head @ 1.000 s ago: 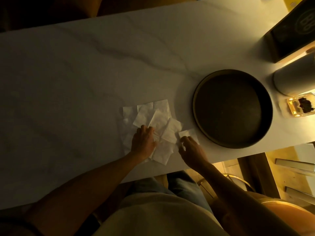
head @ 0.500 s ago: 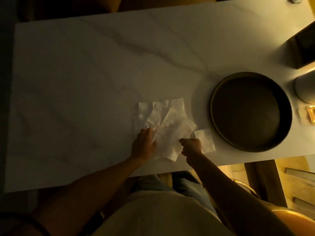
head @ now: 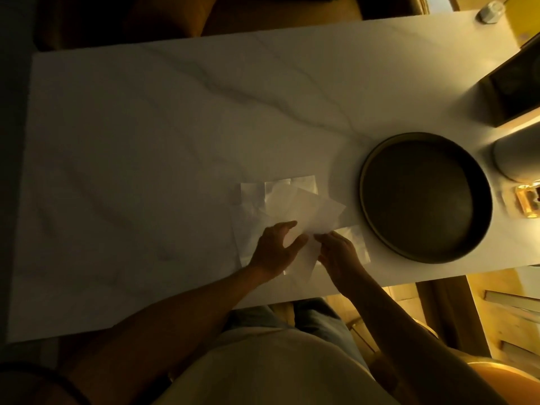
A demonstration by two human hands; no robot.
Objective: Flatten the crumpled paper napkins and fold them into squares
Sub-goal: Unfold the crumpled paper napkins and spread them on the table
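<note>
**Both hands on the napkin pile at the desk's near edge**

Dim amber light falls across a white marble-patterned desk with grey veins, seen from above. Nearest the viewer, a person in a pale top and blue jeans sits against the desk's near edge, both bare forearms reaching forward. The left hand rests on a loose pile of thin white paper napkins, its fingers and thumb spread apart and lying on the sheets rather than closed round them. Just beside it, the right hand has its fingers drawn together at the edge of one sheet in the pile; the picture is too soft to tell whether they pinch it or only touch it. Partly under the right hand lies a small folded white napkin square, just right of the pile. The pile's overlapping sheets fan outward away from the hands. Right of the napkins, near but apart, sits a round dark shallow metal tray. Beyond it at the right edge stand a pale cylindrical container, a small amber glass object and a dark box.
</note>
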